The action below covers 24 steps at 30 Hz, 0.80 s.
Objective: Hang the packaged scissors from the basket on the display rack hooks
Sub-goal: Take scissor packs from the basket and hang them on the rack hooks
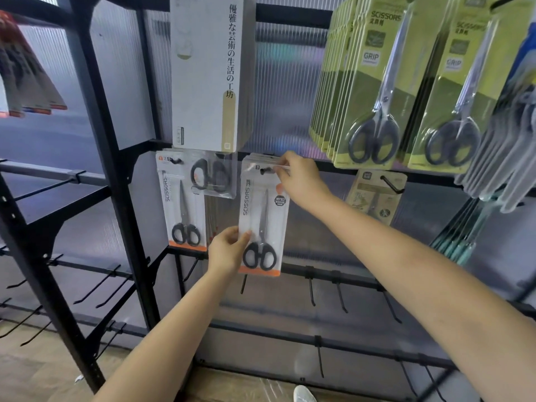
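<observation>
A white and orange scissors package (pixel 262 216) with black-handled scissors hangs upright at a black rack hook (pixel 265 170), whose tip pokes through the hole at its top. My right hand (pixel 298 177) pinches the package's top right corner beside the hook. My left hand (pixel 227 249) grips the package's lower left edge, thumb on the front. A matching scissors package (pixel 182 201) hangs on the hook to the left. The basket is out of view.
Yellow-green scissors packs (pixel 374 82) hang in rows at the upper right, a white box (pixel 207 71) above the middle, and a small pack (pixel 375 195) at the right. Several bare black hooks (pixel 311 287) jut out from the lower bars. Black rack posts (pixel 95 158) stand on the left.
</observation>
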{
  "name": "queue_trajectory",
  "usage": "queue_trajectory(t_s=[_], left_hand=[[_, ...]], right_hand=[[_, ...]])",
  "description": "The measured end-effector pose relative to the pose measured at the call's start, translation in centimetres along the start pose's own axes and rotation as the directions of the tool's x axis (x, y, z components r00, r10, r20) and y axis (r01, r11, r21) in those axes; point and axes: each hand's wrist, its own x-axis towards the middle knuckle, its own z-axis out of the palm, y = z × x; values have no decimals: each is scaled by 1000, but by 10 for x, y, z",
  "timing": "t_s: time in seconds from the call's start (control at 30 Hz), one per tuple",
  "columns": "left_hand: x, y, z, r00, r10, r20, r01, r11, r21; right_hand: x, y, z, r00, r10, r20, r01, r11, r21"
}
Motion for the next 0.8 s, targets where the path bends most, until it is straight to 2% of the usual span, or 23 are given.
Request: queue_trajectory(t_s=[0.17,0.3,0.37,0.47,0.63,0.8], left_hand=[[20,4,7,1000,10,-17,-8,991,134],[28,9,12,1000,11,-24,-4,961,276],[31,10,14,1000,22,-19,-13,923,383],[26,14,9,999,50,-16,-34,857,514],[-12,19,-10,966,258,31,-218,736,641],[-51,38,-21,952,284,114,-287,698,656]], right_hand=[[4,3,2,990,-128,-65,110,967,-228],[6,9,6,977,-211,-40,165,857,-488],[4,9,5,977,-214,-16,169,814,-556],[-8,7,3,979,-203,-15,158,803,-575],[-56,3,7,983,-179,-43,128,831,-541],[-103,-9,6,991,-112,72,133,822,-554]])
